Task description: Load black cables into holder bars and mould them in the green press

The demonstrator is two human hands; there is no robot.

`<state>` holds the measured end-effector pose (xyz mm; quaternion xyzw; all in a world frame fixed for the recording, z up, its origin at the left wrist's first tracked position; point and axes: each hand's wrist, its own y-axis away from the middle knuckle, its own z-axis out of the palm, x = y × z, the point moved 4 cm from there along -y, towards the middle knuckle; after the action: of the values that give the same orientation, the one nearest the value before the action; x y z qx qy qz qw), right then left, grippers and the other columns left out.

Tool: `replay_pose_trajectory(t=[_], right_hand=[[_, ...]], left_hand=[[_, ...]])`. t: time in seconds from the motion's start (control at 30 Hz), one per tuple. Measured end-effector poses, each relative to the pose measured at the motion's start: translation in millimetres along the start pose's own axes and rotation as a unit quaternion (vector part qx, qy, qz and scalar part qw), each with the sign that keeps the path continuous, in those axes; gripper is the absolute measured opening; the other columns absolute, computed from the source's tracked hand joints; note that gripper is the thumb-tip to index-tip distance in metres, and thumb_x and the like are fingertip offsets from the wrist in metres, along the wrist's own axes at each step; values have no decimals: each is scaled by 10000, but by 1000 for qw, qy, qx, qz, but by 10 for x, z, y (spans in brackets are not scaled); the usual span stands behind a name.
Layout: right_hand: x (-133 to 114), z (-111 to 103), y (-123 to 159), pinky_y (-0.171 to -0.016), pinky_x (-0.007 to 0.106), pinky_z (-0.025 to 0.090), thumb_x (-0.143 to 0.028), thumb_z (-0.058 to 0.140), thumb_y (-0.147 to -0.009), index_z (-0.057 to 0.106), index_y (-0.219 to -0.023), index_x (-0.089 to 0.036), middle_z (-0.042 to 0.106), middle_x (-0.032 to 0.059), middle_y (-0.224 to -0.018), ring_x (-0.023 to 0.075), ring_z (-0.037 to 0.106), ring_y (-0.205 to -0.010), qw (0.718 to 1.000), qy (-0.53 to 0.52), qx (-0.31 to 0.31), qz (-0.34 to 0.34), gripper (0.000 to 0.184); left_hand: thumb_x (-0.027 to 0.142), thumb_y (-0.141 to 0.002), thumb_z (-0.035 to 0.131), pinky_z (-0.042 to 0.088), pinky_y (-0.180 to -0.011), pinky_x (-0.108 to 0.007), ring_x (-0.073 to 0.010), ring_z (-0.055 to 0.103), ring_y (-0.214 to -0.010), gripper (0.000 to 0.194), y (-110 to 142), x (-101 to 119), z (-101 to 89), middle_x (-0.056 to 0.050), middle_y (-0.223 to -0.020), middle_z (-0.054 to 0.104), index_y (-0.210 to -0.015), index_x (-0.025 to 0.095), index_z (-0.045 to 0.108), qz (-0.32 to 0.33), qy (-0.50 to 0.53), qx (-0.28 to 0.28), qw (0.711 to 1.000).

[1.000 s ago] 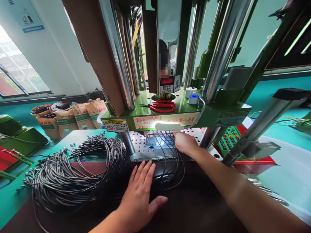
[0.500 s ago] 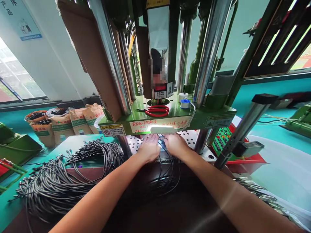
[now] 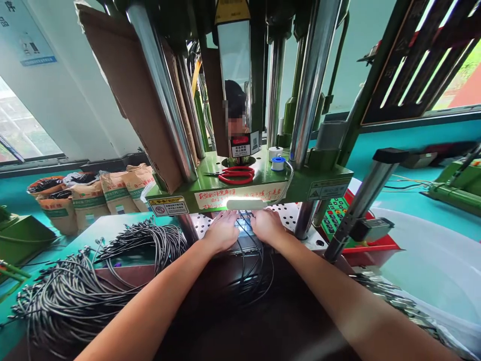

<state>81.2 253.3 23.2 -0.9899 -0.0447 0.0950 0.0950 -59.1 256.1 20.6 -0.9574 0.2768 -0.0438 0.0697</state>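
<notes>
Under the front edge of a green press (image 3: pixel 289 196), my left hand (image 3: pixel 222 231) reaches in with its fingers bent forward and close together. Opposite it, my right hand (image 3: pixel 268 225) is closed, its fingers curled inward. Both lie at a metal mould (image 3: pixel 246 242) on the press bed. Several thin black cables (image 3: pixel 259 250) run out between the hands and hang over the mould's front edge in loose loops. My fingertips and whatever they pinch are hidden by the hands and the lit white lamp (image 3: pixel 246 204).
Red-handled scissors (image 3: pixel 236 175) and a blue-rimmed spool (image 3: pixel 278 163) lie on the press ledge. Bundled black cables (image 3: pixel 78 296) cover the left table. On the right stand a metal post (image 3: pixel 347 215), a red tray (image 3: pixel 379 245) and a pile of metal parts (image 3: pixel 406 306).
The view has shifted slightly, so the press and hands appear a little further left. A wider gap with cables and bright mould shows between my hands, which stay at the mould.
</notes>
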Motion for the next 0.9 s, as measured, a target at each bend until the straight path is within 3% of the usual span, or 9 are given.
replay_pose_trajectory(t=[0.2,0.4,0.53,0.73,0.9], right_hand=[[-17,3,-21,-899,435,457,-338,528,-921,625,-1049,-159,649,62,-1062,205,599,-1001,1000,-10,-4,-2,240],[-18,-2,-14,-911,431,452,-333,520,-926,621,-1068,-159,643,72,-1098,205,597,-1016,1000,-23,-6,-3,247],[-18,4,-11,-930,435,434,-332,509,-930,630,-1059,-163,648,72,-1105,206,591,-1033,1000,-26,-10,-3,245],[-4,49,-27,-934,442,432,-321,512,-930,629,-1070,-167,647,69,-1113,210,586,-1049,999,-33,-5,-2,239],[14,52,-29,-918,444,438,-331,515,-927,628,-1064,-162,652,65,-1081,212,591,-1030,999,-38,-2,1,245]], left_hand=[[166,-790,388,262,-1109,-368,-228,447,-1238,438,-5,-11,-35,-115,-1311,532,-1206,118,515,-7,-2,18,1000],[214,-864,314,228,-1124,-395,-208,382,-1304,502,-31,135,-37,-86,-1409,454,-1354,151,404,25,14,3,1000],[226,-867,320,166,-1146,-415,-207,333,-1344,491,-41,143,5,-71,-1443,418,-1337,159,445,38,27,-20,999],[188,-843,328,218,-1125,-406,-209,415,-1281,491,-36,66,-19,-85,-1395,472,-1312,150,468,28,29,-14,999],[207,-860,292,221,-1121,-403,-209,417,-1277,496,-72,159,-47,-105,-1381,483,-1322,120,448,41,27,-8,999]])
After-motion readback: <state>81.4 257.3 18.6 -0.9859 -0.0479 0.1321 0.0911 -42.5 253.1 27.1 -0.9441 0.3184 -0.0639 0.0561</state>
